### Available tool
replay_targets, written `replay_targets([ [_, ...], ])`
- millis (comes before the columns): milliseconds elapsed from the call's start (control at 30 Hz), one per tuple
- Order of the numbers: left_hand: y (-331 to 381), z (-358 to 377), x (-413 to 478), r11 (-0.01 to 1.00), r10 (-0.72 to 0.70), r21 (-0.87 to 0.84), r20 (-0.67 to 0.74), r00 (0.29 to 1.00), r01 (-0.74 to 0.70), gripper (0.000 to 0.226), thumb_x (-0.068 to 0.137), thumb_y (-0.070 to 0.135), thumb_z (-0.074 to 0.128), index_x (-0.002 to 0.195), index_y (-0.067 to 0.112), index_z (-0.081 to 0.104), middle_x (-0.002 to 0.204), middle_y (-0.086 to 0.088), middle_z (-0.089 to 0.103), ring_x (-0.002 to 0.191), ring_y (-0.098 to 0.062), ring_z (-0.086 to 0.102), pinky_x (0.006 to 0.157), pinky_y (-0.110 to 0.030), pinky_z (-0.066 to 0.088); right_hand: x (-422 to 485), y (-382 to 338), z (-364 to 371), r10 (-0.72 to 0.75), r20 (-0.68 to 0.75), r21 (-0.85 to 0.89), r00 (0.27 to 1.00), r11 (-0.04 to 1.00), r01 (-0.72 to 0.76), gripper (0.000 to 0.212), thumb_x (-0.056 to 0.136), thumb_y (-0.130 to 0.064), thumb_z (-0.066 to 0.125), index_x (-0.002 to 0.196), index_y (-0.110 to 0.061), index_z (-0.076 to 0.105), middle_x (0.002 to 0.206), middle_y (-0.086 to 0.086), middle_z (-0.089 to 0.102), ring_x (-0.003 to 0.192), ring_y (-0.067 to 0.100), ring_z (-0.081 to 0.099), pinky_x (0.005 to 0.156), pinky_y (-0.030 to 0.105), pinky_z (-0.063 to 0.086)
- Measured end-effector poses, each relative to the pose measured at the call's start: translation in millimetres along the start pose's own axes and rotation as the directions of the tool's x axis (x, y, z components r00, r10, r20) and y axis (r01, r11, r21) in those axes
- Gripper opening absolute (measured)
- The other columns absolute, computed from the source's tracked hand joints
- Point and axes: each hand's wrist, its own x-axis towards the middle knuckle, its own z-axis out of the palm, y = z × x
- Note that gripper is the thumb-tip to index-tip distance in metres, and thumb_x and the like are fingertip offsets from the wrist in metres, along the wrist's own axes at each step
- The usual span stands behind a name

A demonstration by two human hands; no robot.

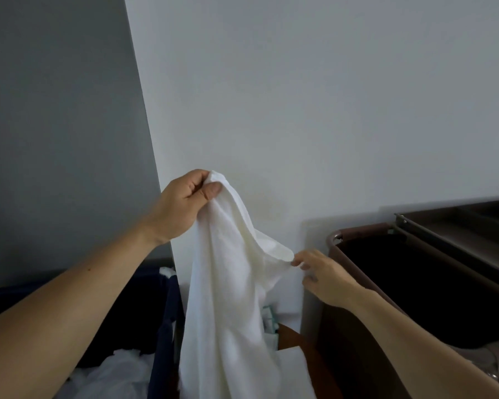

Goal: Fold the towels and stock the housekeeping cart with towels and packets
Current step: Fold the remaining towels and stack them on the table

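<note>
The grip of the left hand [185,200] is closed on a bunched top corner of the white towel [228,298]. The right hand [320,272] only pinches a lower edge by its fingertips [297,259] (a thin hold). The white towel hangs just left of the housekeeping cart [337,312]. Should that pinch slip while spreading, the cloth may drop toward the dark hamper [167,312] farther left of the cart.

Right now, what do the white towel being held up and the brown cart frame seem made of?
The white towel looks like soft, matte cotton terry, probably: it drapes in limp folds from the left hand and right hand. The cart frame seems brown-coated metal tubing: smooth rounded corner, slight sheen.
</note>
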Motion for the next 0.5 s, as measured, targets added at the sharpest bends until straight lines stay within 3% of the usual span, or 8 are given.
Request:
replay_targets([
  [67, 0.1, -4.2, -1.3, 1.0, 0.005, -0.014, -0.006, 1.0, -0.006, 0.029, 0.089, 0.056, 0.053, 0.099, 0.032, 0.066, 0.093, 0.0, 0.067, 0.086, -0.016, 0.062, 0.084, -0.041, 0.052, 4.5, 0.8, -4.0, -0.001, -0.1, 0.007, 0.995, 1.0, 0.002, 0.049, 0.087, -0.014, 0.066, 0.097, -0.055, 0.041, 0.106, -0.027, 0.045, 0.105, 0.004, 0.057, 0.076, 0.012, 0.047],
  [100, -0.6, -5.0, -1.9, 1.0, 0.004, -0.03, -0.005, 1.0, -0.004, 0.028, 0.09, 0.054, 0.054, 0.1, 0.031, 0.066, 0.094, -0.002, 0.067, 0.087, -0.016, 0.062, 0.084, -0.041, 0.052, 6.0, 0.9, -4.3, -0.011, -0.077, 0.014, 0.997, 1.0, 0.012, 0.055, 0.086, -0.013, 0.067, 0.098, -0.059, 0.04, 0.106, -0.029, 0.044, 0.103, 0.003, 0.057, 0.072, 0.009, 0.045],
  [200, -0.6, -5.8, -2.9, 0.998, -0.001, -0.061, -0.002, 1.0, 0.001, 0.022, 0.096, 0.041, 0.056, 0.102, 0.023, 0.067, 0.095, -0.005, 0.068, 0.088, -0.018, 0.063, 0.086, -0.041, 0.051, 6.7, 3.1, 2.8, -0.054, 0.149, -0.054, 0.987, 0.997, 0.063, 0.058, 0.089, -0.014, 0.066, 0.12, -0.06, 0.047, 0.129, -0.026, 0.038, 0.115, 0.005, 0.048, 0.09, 0.006, 0.038],
  [300, 1.1, -8.6, -3.3, 0.998, -0.006, -0.061, 0.024, 1.0, 0.008, 0.025, 0.097, 0.036, 0.054, 0.107, 0.016, 0.067, 0.098, -0.007, 0.068, 0.092, -0.02, 0.063, 0.086, -0.038, 0.051, 8.1, 9.2, 11.4, 0.008, 0.266, -0.159, 0.964, 0.987, 0.035, 0.047, 0.094, -0.023, 0.061, 0.133, -0.049, 0.051, 0.144, -0.019, 0.041, 0.125, 0.013, 0.049, 0.102, 0.019, 0.037],
  [433, -11.1, -26.0, -4.1, 0.998, -0.014, 0.055, 0.069, 0.998, 0.01, 0.026, 0.095, 0.041, 0.052, 0.103, 0.02, 0.066, 0.093, -0.001, 0.068, 0.082, -0.008, 0.061, 0.074, -0.015, 0.048, 2.8, 0.1, -6.1, 0.105, 0.356, -0.207, 0.928, 0.978, -0.032, 0.038, 0.092, -0.03, 0.063, 0.127, -0.044, 0.061, 0.125, -0.018, 0.064, 0.106, 0.009, 0.063, 0.094, 0.02, 0.048],
  [500, -30.5, -40.2, -4.7, 0.981, -0.048, 0.189, 0.034, 0.998, 0.04, 0.022, 0.098, 0.034, 0.053, 0.101, 0.015, 0.064, 0.092, -0.007, 0.067, 0.082, -0.015, 0.06, 0.074, -0.02, 0.047, -1.4, -7.1, -28.7, 0.118, 0.339, -0.203, 0.933, 0.978, -0.05, 0.033, 0.086, -0.03, 0.062, 0.118, -0.035, 0.069, 0.108, -0.012, 0.07, 0.089, 0.008, 0.066, 0.082, 0.02, 0.054],
])
